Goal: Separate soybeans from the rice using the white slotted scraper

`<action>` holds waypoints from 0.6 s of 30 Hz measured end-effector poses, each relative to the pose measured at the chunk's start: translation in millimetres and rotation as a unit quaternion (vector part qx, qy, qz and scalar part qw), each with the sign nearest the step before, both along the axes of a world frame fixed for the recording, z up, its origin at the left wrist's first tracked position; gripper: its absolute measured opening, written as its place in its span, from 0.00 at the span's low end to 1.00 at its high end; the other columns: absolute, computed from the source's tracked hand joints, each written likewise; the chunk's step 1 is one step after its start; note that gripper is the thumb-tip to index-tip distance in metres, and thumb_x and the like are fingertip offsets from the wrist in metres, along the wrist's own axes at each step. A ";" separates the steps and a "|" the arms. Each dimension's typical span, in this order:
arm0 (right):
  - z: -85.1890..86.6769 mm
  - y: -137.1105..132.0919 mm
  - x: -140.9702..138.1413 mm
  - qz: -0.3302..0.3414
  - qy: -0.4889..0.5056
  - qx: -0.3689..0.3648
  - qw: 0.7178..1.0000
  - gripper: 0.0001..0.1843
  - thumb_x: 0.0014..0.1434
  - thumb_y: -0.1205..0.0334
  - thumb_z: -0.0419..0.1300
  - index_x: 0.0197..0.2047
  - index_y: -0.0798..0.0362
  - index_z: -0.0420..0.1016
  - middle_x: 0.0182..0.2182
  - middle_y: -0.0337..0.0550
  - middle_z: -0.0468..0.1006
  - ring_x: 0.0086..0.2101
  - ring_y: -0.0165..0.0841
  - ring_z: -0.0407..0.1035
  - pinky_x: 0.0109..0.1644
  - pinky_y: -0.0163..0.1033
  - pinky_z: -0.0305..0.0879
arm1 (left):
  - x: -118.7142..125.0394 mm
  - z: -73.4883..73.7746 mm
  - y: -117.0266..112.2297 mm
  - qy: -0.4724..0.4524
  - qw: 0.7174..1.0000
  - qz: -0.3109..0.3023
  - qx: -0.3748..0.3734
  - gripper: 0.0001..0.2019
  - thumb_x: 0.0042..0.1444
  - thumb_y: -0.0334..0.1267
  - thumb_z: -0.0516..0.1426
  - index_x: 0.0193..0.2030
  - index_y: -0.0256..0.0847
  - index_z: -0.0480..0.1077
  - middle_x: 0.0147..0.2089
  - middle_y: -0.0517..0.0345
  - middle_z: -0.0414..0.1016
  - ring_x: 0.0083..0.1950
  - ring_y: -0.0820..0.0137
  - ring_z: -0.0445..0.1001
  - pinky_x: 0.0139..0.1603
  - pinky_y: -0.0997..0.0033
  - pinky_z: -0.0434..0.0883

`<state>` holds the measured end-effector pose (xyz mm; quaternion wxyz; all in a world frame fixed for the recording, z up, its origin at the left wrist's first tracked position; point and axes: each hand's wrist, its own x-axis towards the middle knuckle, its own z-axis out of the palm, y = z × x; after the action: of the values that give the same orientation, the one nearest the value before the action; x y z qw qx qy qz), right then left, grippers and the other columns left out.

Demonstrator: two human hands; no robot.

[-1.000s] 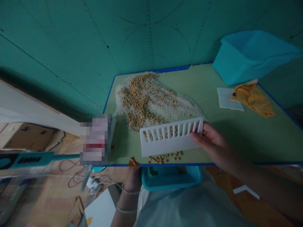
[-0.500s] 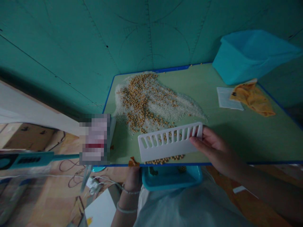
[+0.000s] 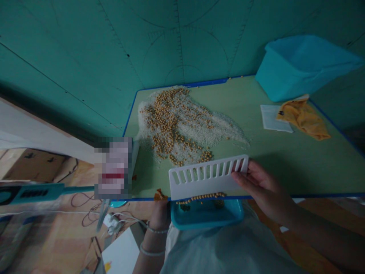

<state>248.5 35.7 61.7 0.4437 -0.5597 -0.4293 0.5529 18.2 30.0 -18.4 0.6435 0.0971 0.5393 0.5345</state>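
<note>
My right hand (image 3: 261,186) grips the right end of a white slotted plastic strip (image 3: 209,182), standing on its long edge near the table's front. A row of soybeans (image 3: 203,197) lies along its near side at the edge. Below that edge is a blue tray (image 3: 205,222) with small dark green clumps and a few soybeans inside. My left hand (image 3: 159,213) is closed at the tray's left end, with its fingers mostly hidden. Beyond the strip, a pile of soybeans (image 3: 168,118) mixed with rice-like white grains (image 3: 199,129) spreads over the tabletop.
A turquoise fabric bin (image 3: 302,72) stands at the back right, near an orange cloth (image 3: 306,120) on a white sheet (image 3: 272,118). A blurred-out object (image 3: 115,167) is at the left edge. Cables and a power strip (image 3: 112,224) lie on the floor.
My right hand has drawn the strip toward me and slightly right. Soybeans ahead of it have reached the edge and some are over the tray. My left hand stays put.
</note>
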 end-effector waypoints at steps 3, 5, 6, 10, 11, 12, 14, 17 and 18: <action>-1.1 -4.1 1.5 0.001 0.007 -0.019 1.000 0.08 0.54 0.53 0.58 0.36 0.47 0.71 0.31 0.39 0.78 0.36 0.36 0.73 0.39 0.40 0.70 | 0.1 -1.1 0.3 0.006 1.000 0.011 -0.016 0.16 0.22 0.30 0.64 0.25 0.45 0.74 0.31 0.58 0.81 0.46 0.51 0.75 0.52 0.51 0.69; -2.0 -7.2 2.2 0.002 0.015 -0.029 0.999 0.09 0.54 0.53 0.59 0.37 0.46 0.71 0.32 0.39 0.78 0.36 0.36 0.73 0.40 0.40 0.70 | 0.1 -1.6 0.4 0.010 0.999 0.014 -0.030 0.16 0.21 0.30 0.64 0.25 0.44 0.73 0.32 0.57 0.81 0.47 0.50 0.74 0.51 0.51 0.70; -2.2 -8.9 2.4 0.004 0.017 -0.031 0.999 0.10 0.54 0.52 0.59 0.37 0.46 0.71 0.32 0.39 0.78 0.36 0.36 0.73 0.40 0.40 0.70 | 0.0 -1.9 0.3 0.012 0.999 0.015 -0.034 0.16 0.21 0.31 0.64 0.24 0.43 0.73 0.32 0.57 0.81 0.47 0.50 0.74 0.51 0.52 0.70; 0.1 -14.5 3.4 0.013 0.011 -0.035 0.999 0.10 0.54 0.51 0.59 0.36 0.46 0.71 0.31 0.39 0.78 0.36 0.36 0.73 0.41 0.42 0.70 | -0.4 -3.3 -0.7 0.014 0.999 0.016 -0.031 0.16 0.22 0.35 0.66 0.25 0.42 0.73 0.32 0.54 0.80 0.49 0.50 0.73 0.51 0.54 0.70; 1.1 -14.7 4.4 0.010 0.007 -0.034 0.999 0.10 0.54 0.51 0.59 0.36 0.46 0.71 0.31 0.39 0.78 0.36 0.37 0.73 0.41 0.42 0.70 | -0.4 -3.6 -0.9 0.015 0.999 0.017 -0.027 0.16 0.22 0.35 0.67 0.26 0.42 0.73 0.33 0.54 0.80 0.49 0.50 0.73 0.51 0.54 0.69; 1.8 -13.7 5.8 0.002 0.004 -0.032 0.999 0.09 0.54 0.51 0.59 0.36 0.46 0.71 0.31 0.38 0.79 0.36 0.37 0.73 0.41 0.42 0.70 | -0.3 -3.7 -0.9 0.016 0.999 0.019 -0.022 0.17 0.22 0.35 0.67 0.27 0.42 0.73 0.32 0.55 0.80 0.48 0.51 0.73 0.52 0.53 0.69; 2.1 -8.1 10.1 -0.024 0.002 -0.020 1.000 0.08 0.53 0.52 0.60 0.36 0.43 0.71 0.32 0.37 0.79 0.37 0.37 0.73 0.42 0.42 0.69 | 0.2 -3.8 -0.5 0.021 0.999 0.024 -0.010 0.18 0.23 0.34 0.67 0.28 0.42 0.73 0.31 0.55 0.80 0.48 0.52 0.74 0.53 0.53 0.68; 0.3 10.1 18.6 -0.079 0.018 0.027 0.996 0.08 0.54 0.55 0.60 0.39 0.39 0.70 0.36 0.35 0.79 0.40 0.36 0.71 0.46 0.42 0.66 | 1.2 -4.1 1.2 0.031 0.999 0.036 0.010 0.19 0.20 0.37 0.68 0.26 0.42 0.73 0.28 0.57 0.80 0.46 0.54 0.74 0.53 0.54 0.67; -0.4 17.8 21.3 -0.093 0.026 0.046 0.994 0.08 0.54 0.56 0.60 0.40 0.39 0.70 0.38 0.34 0.78 0.41 0.36 0.71 0.47 0.43 0.65 | 1.2 -4.2 1.8 0.033 0.999 0.038 0.015 0.19 0.20 0.38 0.69 0.25 0.43 0.72 0.28 0.58 0.80 0.46 0.54 0.75 0.53 0.55 0.68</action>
<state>269.8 53.5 61.3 0.5294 -0.5619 -0.3882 0.5033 19.4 31.9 -22.6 0.6028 0.1042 0.5554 0.5632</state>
